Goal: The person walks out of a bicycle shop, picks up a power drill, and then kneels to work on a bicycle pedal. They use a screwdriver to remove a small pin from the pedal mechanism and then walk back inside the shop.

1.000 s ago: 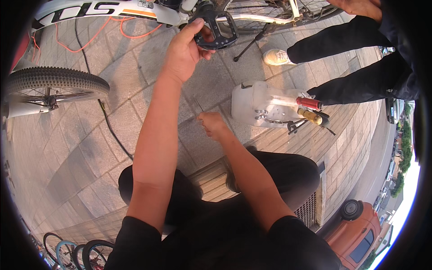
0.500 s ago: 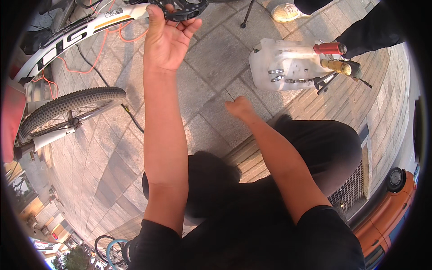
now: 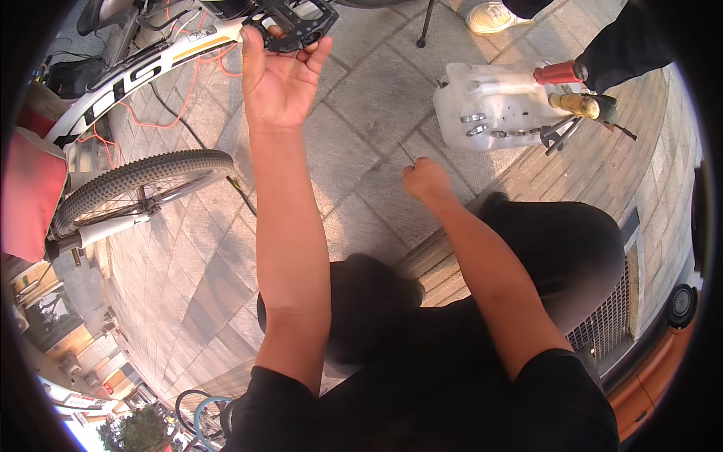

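My left hand (image 3: pixel 282 90) is raised at the top, palm up, its fingers curled round the underside of a black bicycle pedal (image 3: pixel 300 27). The pedal sits beside the white bike frame (image 3: pixel 143 73); whether it is attached there I cannot tell. Lower and to the right, my right hand (image 3: pixel 428 181) is closed in a fist above the paving. From it sticks out a thin dark rod (image 3: pixel 407 153), pointing up and left; the rest is hidden in the fist.
A knobby bike wheel (image 3: pixel 151 172) lies at the left among orange and black cables. On the right, a translucent plastic container (image 3: pixel 482 98) holds metal rings and tools with red (image 3: pixel 559 73) and yellow (image 3: pixel 576 104) handles. Another person's shoe (image 3: pixel 491 16) stands beyond it.
The whole view has shifted, so most things appear further right. My left hand stays on the pedal, and my right hand keeps hold of the thin rod.
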A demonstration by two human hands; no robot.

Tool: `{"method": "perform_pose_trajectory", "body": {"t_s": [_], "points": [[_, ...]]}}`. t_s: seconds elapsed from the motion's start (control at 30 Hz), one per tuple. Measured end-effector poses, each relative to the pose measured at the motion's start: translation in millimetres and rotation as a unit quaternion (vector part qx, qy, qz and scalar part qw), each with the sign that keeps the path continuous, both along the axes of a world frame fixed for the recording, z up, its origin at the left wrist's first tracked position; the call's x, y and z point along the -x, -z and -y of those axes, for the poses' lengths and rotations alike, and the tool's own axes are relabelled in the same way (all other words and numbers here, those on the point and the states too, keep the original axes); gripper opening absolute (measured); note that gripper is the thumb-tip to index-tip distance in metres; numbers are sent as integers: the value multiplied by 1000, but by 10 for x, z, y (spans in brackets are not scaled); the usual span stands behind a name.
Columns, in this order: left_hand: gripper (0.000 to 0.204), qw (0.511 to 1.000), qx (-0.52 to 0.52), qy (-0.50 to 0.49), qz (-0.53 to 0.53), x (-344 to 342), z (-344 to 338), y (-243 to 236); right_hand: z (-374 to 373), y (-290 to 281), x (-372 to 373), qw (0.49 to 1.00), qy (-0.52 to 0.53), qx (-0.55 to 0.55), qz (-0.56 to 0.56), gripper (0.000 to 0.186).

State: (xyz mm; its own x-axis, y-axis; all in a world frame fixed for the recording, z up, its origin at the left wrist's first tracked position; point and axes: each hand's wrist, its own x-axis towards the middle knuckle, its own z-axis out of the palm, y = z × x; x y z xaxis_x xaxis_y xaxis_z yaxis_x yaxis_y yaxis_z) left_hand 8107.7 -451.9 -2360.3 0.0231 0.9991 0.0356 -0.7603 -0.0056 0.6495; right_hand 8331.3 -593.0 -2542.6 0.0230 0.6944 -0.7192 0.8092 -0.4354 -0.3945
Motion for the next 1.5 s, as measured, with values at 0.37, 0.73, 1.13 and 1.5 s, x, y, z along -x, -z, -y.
{"method": "perform_pose_trajectory", "body": {"t_s": [0.37,0.73,1.13,1.5], "points": [[52,991,-8,66,118,45,-24,163,-236,-115,246,984,52,-82,-149,44],[51,979,13,54,197,-67,-71,282,-628,-758,421,937,116,-129,-303,51],[44,986,47,-61,-148,-88,-100,-369,-767,-1483,530,825,261,-153,-478,49],[36,884,152,-91,-434,0,-192,-849,-579,-1580,632,778,234,-260,-522,43]]}}
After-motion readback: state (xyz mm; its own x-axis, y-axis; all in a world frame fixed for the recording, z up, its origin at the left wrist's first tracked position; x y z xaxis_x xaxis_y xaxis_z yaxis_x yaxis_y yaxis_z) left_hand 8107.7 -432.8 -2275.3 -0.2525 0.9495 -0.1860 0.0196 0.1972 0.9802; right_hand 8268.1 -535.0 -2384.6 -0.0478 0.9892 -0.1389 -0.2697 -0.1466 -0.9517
